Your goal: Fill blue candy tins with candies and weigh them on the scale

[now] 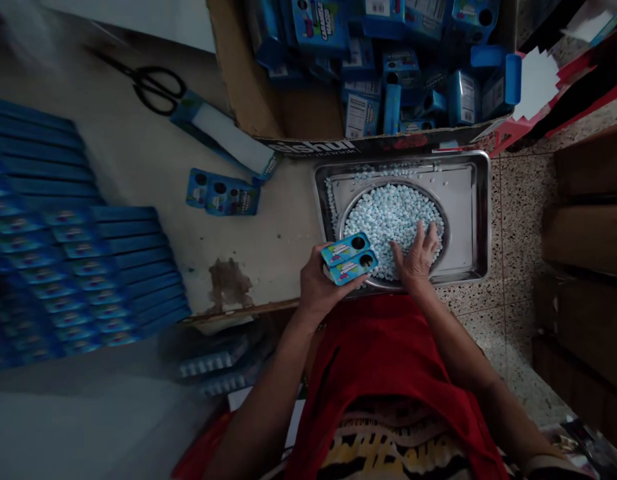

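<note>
My left hand (318, 283) is closed around two small blue candy boxes (349, 259), held side by side over the near left rim of a round metal bowl (447, 230). Each box has a dark round spot on its upper face. Small pale blue and white candies (388, 207) fill the bowl. My right hand (418, 259) reaches over the bowl's near right side, its fingers spread and touching the candies. Beneath the bowl is a rectangular metal tray (481, 220), with loose candies scattered along its far and left sides.
An open cardboard box (308, 113) full of blue boxes stands beyond the tray. On the table (273, 260) lie black scissors (158, 87), a long blue-and-white carton (228, 137) and a few blue boxes (223, 193). Stacked blue packs (83, 253) rise at left; brown cartons (588, 240) stand right.
</note>
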A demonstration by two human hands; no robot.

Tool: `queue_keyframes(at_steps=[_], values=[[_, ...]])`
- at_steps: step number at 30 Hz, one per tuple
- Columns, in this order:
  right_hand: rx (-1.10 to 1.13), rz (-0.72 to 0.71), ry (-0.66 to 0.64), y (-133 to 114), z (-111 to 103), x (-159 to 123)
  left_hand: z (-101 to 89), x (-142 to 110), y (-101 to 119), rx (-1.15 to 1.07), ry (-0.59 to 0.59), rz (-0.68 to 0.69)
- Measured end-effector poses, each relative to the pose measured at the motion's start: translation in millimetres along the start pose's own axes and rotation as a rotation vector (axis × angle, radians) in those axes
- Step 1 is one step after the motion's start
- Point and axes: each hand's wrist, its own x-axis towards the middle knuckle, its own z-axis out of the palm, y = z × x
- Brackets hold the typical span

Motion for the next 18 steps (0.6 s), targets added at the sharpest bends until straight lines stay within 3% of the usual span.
queue_keyframes(at_steps=[3,6,9,13,18], values=[[0.008,0.059,-0.010,-9,20,11,8.4,4,1,0.026,-0.020,0.068],[0.081,0.094,0.022,-8,24,28,10.7,9,2,0.059,-0.039,0.132],[0.288,0.136,0.015,-5,16,42,8.1,12,4,0.120,-0.074,0.209],[0.762,0.292,-0.197,-16,-1,47,2.6,15,5,0.236,-0.083,0.303],[1.080,0.168,-0.290,-60,-17,30,3.3,18,4,0.316,-0.066,0.355]])
